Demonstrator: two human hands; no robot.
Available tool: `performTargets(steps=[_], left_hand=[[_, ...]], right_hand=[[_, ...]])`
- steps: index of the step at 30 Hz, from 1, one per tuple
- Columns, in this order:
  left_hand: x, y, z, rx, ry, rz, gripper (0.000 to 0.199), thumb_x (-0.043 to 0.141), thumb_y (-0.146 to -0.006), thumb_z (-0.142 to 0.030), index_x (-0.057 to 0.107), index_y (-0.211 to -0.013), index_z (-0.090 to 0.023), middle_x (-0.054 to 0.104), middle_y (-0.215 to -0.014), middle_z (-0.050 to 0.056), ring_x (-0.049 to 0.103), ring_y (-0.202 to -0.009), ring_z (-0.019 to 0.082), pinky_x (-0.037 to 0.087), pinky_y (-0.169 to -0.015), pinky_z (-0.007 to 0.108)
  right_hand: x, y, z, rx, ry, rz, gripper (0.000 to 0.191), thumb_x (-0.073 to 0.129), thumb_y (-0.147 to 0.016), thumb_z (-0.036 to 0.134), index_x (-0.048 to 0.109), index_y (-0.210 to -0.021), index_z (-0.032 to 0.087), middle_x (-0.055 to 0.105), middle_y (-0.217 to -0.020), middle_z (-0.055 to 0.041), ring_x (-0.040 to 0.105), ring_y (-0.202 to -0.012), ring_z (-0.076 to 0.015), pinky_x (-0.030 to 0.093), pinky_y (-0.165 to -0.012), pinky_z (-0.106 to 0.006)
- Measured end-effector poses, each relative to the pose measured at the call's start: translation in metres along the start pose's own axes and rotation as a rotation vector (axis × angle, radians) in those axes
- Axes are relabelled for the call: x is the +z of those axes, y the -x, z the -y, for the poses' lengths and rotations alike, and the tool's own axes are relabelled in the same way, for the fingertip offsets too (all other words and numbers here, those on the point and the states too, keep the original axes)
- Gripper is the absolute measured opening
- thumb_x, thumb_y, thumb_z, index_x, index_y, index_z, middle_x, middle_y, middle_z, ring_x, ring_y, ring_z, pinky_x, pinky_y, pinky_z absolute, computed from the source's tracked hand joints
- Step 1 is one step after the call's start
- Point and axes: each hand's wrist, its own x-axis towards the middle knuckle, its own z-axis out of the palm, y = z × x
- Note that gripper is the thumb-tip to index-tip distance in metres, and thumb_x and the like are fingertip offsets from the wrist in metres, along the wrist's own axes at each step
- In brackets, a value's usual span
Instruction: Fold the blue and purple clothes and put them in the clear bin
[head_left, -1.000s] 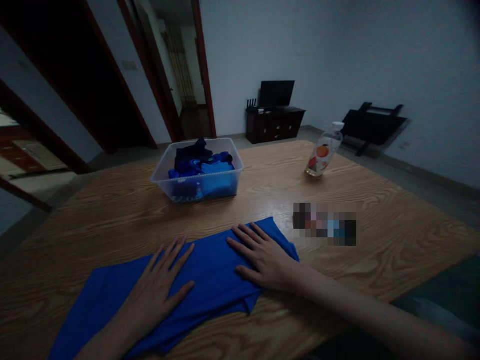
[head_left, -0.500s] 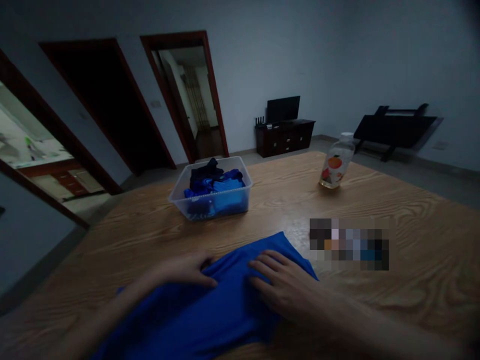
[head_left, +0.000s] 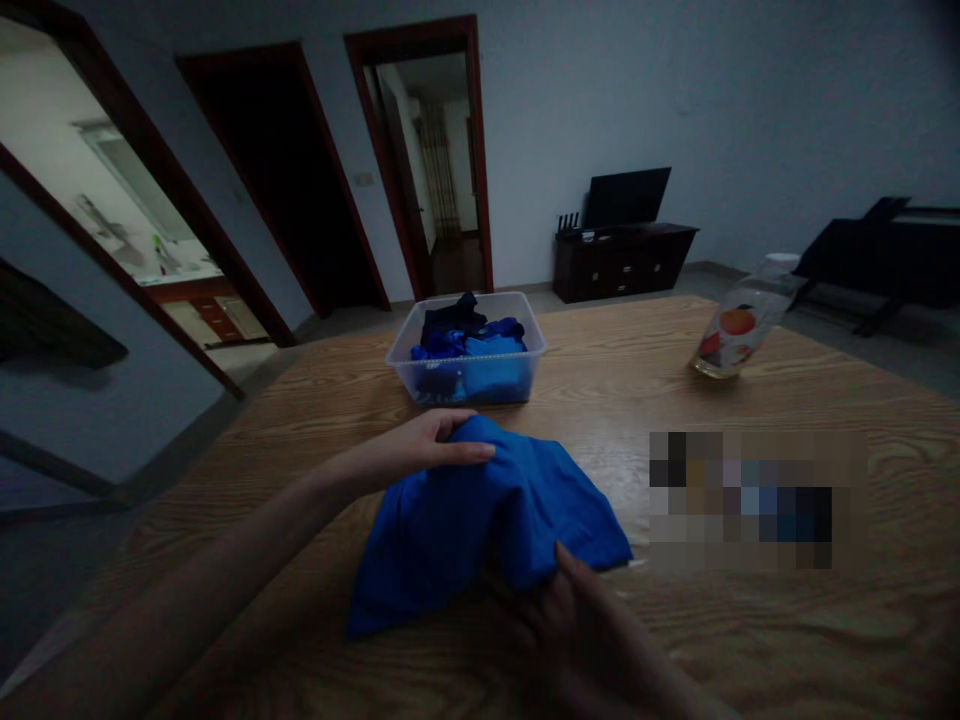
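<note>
A blue cloth [head_left: 442,530] is partly lifted off the wooden table, its top bunched into a fold. My left hand [head_left: 450,440] pinches that raised fold between thumb and fingers. At the cloth's near edge, my right hand [head_left: 555,600] grips the fabric with the thumb on top; its fingers are dark and partly hidden beneath. Beyond the cloth stands a clear plastic bin [head_left: 465,350] holding dark and blue folded or crumpled cloths.
On the wooden table [head_left: 300,440], a clear bottle [head_left: 742,325] with a fruit label stands at the right. A pixelated patch [head_left: 750,500] covers something nearer. Behind are a television [head_left: 626,198] on a dark cabinet [head_left: 622,265] and doorways.
Both hands have closed on the cloth, which was spread flatter and is now raised and gathered. The view has shifted, so the room and bin appear differently placed.
</note>
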Motion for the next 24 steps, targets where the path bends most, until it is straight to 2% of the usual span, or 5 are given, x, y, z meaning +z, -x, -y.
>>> performTargets(steps=[3, 5, 10, 14, 24], left_hand=[[0.008, 0.002, -0.017, 0.086, 0.176, -0.12, 0.041, 0.09, -0.085, -0.049, 0.076, -0.108, -0.018, 0.078, -0.103, 0.004, 0.071, -0.087, 0.017, 0.056, -0.08, 0.027], [0.011, 0.001, -0.026, 0.143, 0.283, -0.196, 0.043, 0.095, -0.08, -0.049, 0.076, -0.102, -0.017, 0.077, -0.098, 0.004, 0.071, -0.084, 0.016, 0.056, -0.078, 0.027], [0.014, -0.01, -0.041, 0.305, 0.335, -0.318, 0.045, 0.097, -0.076, -0.049, 0.074, -0.101, -0.02, 0.076, -0.097, 0.003, 0.069, -0.085, 0.017, 0.056, -0.079, 0.028], [0.014, -0.023, -0.051, 0.412, 0.234, -0.438, 0.042, 0.091, -0.083, -0.052, 0.075, -0.104, -0.02, 0.073, -0.097, 0.001, 0.066, -0.085, 0.015, 0.052, -0.077, 0.026], [0.017, -0.051, -0.064, 0.367, 0.472, -0.459, 0.037, 0.092, -0.083, -0.045, 0.074, -0.102, -0.019, 0.077, -0.097, 0.004, 0.069, -0.084, 0.018, 0.057, -0.08, 0.03]], right_hand=[[-0.029, -0.019, 0.037, 0.043, -0.562, -0.314, 0.057, 0.059, -0.104, 0.065, 0.062, -0.151, 0.034, 0.064, -0.158, -0.0045, 0.054, -0.153, -0.0259, 0.035, -0.132, -0.05], [-0.053, -0.032, 0.064, 0.05, -0.656, -0.336, 0.054, 0.077, -0.094, 0.059, 0.07, -0.142, 0.035, 0.073, -0.146, -0.0015, 0.058, -0.148, -0.0265, 0.035, -0.132, -0.049], [-0.108, -0.059, 0.12, 0.102, -0.583, -0.191, 0.04, 0.082, -0.091, 0.059, 0.081, -0.113, 0.026, 0.086, -0.102, -0.0018, 0.08, -0.106, -0.0235, 0.062, -0.102, -0.035], [-0.133, -0.079, 0.158, 0.184, -0.458, -0.228, 0.017, 0.078, -0.097, 0.037, 0.081, -0.107, 0.023, 0.086, -0.091, 0.0009, 0.08, -0.081, -0.0168, 0.064, -0.082, -0.026], [-0.149, -0.091, 0.184, 0.038, -0.388, -0.188, 0.018, 0.073, -0.098, 0.038, 0.083, -0.101, 0.023, 0.086, -0.11, -0.0039, 0.08, -0.11, -0.0221, 0.06, -0.106, -0.034]])
